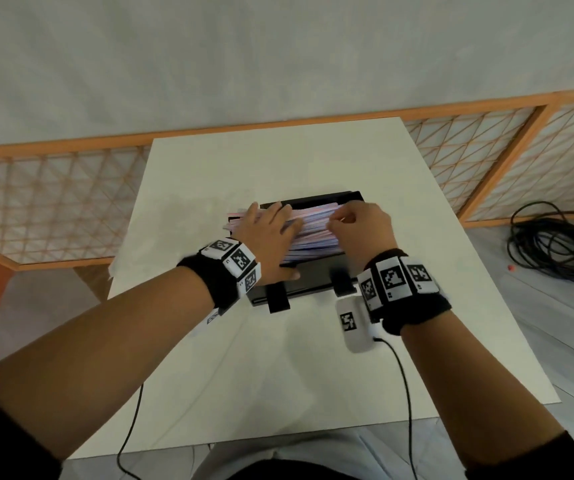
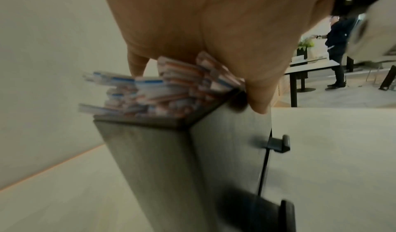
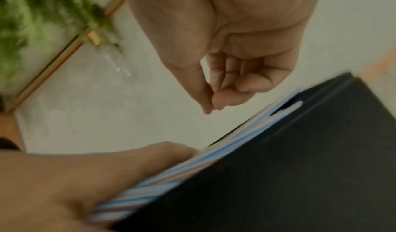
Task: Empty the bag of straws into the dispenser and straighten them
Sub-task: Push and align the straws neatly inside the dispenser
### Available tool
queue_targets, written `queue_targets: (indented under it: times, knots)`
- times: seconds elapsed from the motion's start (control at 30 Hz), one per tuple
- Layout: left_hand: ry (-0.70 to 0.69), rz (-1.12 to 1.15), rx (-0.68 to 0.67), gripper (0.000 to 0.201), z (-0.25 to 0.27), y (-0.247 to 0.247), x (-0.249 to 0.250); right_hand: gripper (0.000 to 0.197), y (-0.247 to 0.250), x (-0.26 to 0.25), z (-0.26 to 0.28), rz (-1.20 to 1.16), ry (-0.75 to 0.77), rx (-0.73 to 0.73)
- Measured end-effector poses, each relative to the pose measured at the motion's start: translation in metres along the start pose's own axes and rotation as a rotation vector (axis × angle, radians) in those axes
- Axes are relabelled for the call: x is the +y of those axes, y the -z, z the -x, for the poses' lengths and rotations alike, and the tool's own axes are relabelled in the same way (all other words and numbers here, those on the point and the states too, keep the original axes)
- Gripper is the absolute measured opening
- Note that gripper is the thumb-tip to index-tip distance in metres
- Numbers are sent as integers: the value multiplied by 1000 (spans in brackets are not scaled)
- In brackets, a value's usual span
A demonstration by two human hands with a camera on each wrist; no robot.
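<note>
Black acrylic dispenser (image 1: 313, 282) sits mid-table (image 1: 209, 174), open at the top, filled with paper-wrapped straws (image 1: 313, 233) striped pink and blue. My left hand (image 1: 268, 237) lies flat over the left portion of the stack, fingers extended across the wrappers, thumb hooked down over the front top edge of the box; nothing gripped, only pressing. In the left wrist view the straw ends (image 2: 150, 91) stick out unevenly past the left rim, just under my palm (image 2: 214, 32). My right hand (image 1: 361, 230) sits over the right end of the stack, fingers curled in, thumb tip meeting the index tip (image 3: 218, 103). The right wrist view shows that pinch just above the straws (image 3: 193, 166), apparently holding nothing; blur keeps me from being certain. A coiled black cable (image 1: 555, 244) lies on the floor to the right.
</note>
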State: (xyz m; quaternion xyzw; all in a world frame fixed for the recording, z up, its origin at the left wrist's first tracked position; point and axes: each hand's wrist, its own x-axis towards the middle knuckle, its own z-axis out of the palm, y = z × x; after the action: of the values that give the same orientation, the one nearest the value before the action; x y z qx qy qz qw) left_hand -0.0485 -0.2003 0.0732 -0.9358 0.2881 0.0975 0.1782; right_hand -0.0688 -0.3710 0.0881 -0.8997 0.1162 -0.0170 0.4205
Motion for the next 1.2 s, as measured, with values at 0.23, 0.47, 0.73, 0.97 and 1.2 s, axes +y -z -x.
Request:
queue_targets:
  times: [0.23, 0.47, 0.73, 0.97, 1.2]
  knots:
    - [-47, 65, 63, 86, 15, -23, -13, 27, 2, 22, -14, 367, 258, -226]
    - [137, 468, 446, 84, 27, -14, -19, 25, 4, 27, -14, 304, 392, -39]
    - [626, 1345, 420, 61, 9, -31, -13, 58, -17, 41, -18, 329, 404, -168]
    - [542, 1182, 318, 64, 1, -25, -25, 72, -23, 40, 1, 207, 350, -243]
    - [4, 200, 136, 134, 5, -1, -9, 45, 6, 26, 16, 360, 553, -281]
